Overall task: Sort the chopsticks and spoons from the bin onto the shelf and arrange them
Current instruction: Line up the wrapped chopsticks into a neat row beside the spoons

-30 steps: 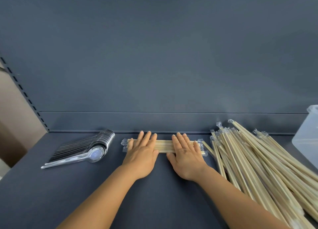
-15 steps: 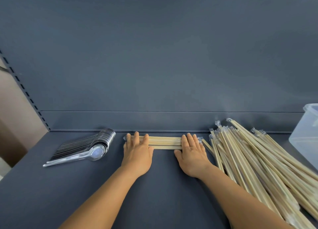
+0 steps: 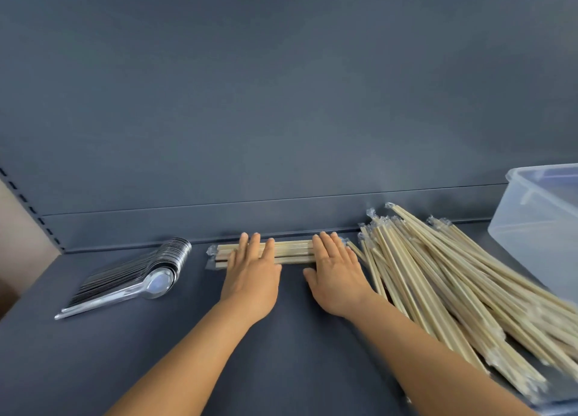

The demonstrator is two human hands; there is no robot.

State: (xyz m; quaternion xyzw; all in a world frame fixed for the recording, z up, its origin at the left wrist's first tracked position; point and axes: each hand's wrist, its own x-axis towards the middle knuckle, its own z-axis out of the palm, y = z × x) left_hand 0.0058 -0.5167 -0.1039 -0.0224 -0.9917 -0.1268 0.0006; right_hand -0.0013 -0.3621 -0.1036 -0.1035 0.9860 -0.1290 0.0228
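Chopsticks (image 3: 291,252), wrapped row squared against shelf (image 3: 281,337) back lip; left hand (image 3: 251,276), right hand (image 3: 336,276) fingers flat, straight, pressing row to align it.

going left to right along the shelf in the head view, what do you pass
stack of spoons → left hand → small row of chopsticks → right hand → big chopstick pile → clear bin
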